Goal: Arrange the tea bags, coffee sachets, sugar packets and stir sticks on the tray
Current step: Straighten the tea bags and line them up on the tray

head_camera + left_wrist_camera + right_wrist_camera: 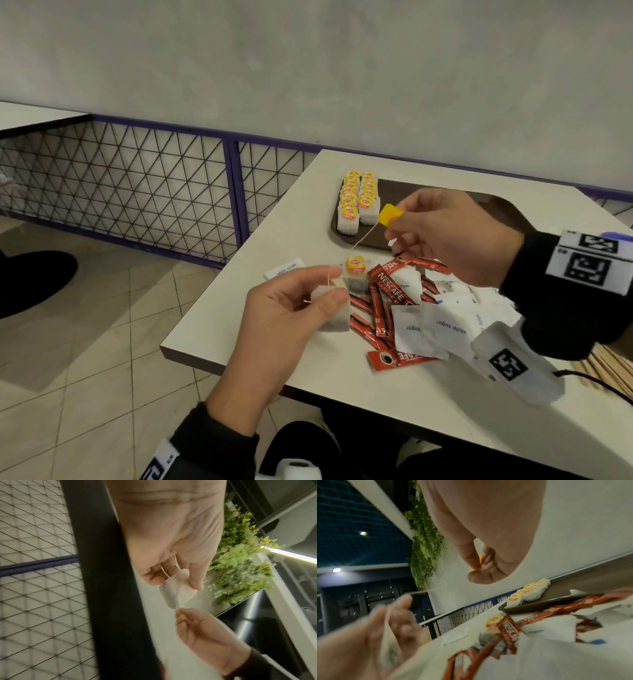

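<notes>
My left hand [318, 294] pinches a white tea bag [334, 317] above the table's left edge; the wrist view shows the same tea bag [175, 592] between thumb and fingers. My right hand [400, 219] pinches its yellow tag [389, 214], the string stretched taut between both hands. The tag [479, 562] shows between my right thumb and fingers. A dark brown tray [394, 192] holds two rows of tea bags [358, 202] at its left end. Red coffee sachets [390, 287], white sugar packets [438, 325] and one loose tea bag [356, 274] lie heaped on the table.
Wooden stir sticks [613, 370] lie at the table's right, partly behind my right wrist. One sugar packet [286, 269] lies apart near the left edge. A purple wire-mesh railing [137, 178] runs left of the white table [394, 404].
</notes>
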Motion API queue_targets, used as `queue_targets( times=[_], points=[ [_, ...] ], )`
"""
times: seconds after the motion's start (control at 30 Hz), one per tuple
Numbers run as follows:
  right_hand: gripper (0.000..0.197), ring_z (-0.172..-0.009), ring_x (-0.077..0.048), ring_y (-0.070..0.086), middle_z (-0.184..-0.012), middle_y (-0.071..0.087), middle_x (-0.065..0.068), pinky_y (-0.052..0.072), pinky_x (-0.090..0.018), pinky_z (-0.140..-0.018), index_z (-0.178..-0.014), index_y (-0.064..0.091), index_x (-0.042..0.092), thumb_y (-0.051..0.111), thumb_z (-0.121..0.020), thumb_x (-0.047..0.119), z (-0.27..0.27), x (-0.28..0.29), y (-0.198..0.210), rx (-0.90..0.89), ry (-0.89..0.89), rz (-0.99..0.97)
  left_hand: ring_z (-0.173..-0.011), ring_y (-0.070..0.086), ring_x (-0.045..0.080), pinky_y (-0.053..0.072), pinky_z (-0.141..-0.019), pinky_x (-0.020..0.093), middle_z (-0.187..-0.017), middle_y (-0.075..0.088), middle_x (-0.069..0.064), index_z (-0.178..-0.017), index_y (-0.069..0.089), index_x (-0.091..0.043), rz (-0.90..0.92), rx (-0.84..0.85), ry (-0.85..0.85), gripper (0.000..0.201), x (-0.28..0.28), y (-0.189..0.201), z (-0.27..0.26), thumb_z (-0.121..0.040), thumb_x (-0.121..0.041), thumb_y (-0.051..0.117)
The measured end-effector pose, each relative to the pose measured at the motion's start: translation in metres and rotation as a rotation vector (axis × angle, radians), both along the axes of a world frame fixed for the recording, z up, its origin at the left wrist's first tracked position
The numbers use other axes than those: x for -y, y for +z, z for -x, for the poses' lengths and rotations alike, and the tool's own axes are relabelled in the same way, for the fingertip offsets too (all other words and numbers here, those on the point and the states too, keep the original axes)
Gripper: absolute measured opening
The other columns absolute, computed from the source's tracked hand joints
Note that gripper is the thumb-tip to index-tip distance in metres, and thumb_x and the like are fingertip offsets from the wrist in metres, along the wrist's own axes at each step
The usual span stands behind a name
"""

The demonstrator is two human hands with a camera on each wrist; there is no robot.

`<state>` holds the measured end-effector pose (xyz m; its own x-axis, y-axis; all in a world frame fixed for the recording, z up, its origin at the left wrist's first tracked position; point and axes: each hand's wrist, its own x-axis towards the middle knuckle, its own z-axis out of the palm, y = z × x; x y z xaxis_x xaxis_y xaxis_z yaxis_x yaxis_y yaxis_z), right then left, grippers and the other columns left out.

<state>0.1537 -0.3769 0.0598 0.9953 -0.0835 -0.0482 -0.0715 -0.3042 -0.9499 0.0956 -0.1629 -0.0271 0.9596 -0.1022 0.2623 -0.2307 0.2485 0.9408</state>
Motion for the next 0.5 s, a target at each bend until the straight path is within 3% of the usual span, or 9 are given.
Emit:
queue_targets(
  times=[0.17,0.23,0.3,0.4,0.5],
  points=[
    [0.005,-0.059,-0.018,0.064,-0.073,0.073,-0.007,0.051,-0.029,-0.052,-0.09,0.068,0.011,0.073,-0.092,0.013,0.02,0.003,-0.018,0.123,0.183,0.334,-0.07,0.069,0.006,0.055,-0.064,0.017,-0.074,0.076,-0.003,-0.076,0.079,-0.021,0.179,0.156,0.042,0.013,-0.002,0.05,0.007,-0.062,-0.02,0.077],
    [0.008,-0.057,-0.013,0.06,-0.069,0.069,-0.004,0.053,-0.034,-0.054,-0.086,0.068,0.016,0.075,-0.09,0.018,0.037,0.0,-0.021,0.225,0.295,0.427,-0.069,0.067,0.006,0.054,-0.064,0.017,-0.072,0.073,-0.004,-0.073,0.076,-0.02,0.241,0.175,0.079,0.015,-0.001,0.064,0.005,-0.059,-0.025,0.079],
    [0.009,-0.058,-0.011,0.057,-0.071,0.068,-0.001,0.053,-0.039,-0.059,-0.084,0.069,0.02,0.075,-0.09,0.019,0.057,-0.004,-0.022,0.293,0.394,0.51,-0.069,0.064,0.008,0.053,-0.063,0.021,-0.072,0.072,-0.006,-0.07,0.077,-0.024,0.242,0.154,0.107,0.018,0.001,0.069,0.004,-0.056,-0.034,0.081],
    [0.011,-0.058,-0.013,0.058,-0.069,0.067,0.004,0.05,-0.035,-0.056,-0.083,0.068,0.022,0.074,-0.091,0.018,0.082,-0.005,-0.02,0.342,0.507,0.542,-0.064,0.059,0.01,0.047,-0.049,0.029,-0.071,0.069,-0.006,-0.072,0.077,-0.027,0.237,0.067,0.137,0.023,0.007,0.066,0.01,-0.054,-0.041,0.082],
    [0.012,-0.062,-0.014,0.06,-0.07,0.066,0.011,0.049,-0.025,-0.056,-0.081,0.067,0.027,0.073,-0.091,0.023,0.101,-0.001,-0.015,0.384,0.546,0.607,-0.062,0.058,0.01,0.043,-0.051,0.031,-0.074,0.069,-0.002,-0.08,0.075,-0.02,0.314,-0.013,0.147,0.035,0.018,0.064,0.016,-0.053,-0.041,0.082]
  ],
)
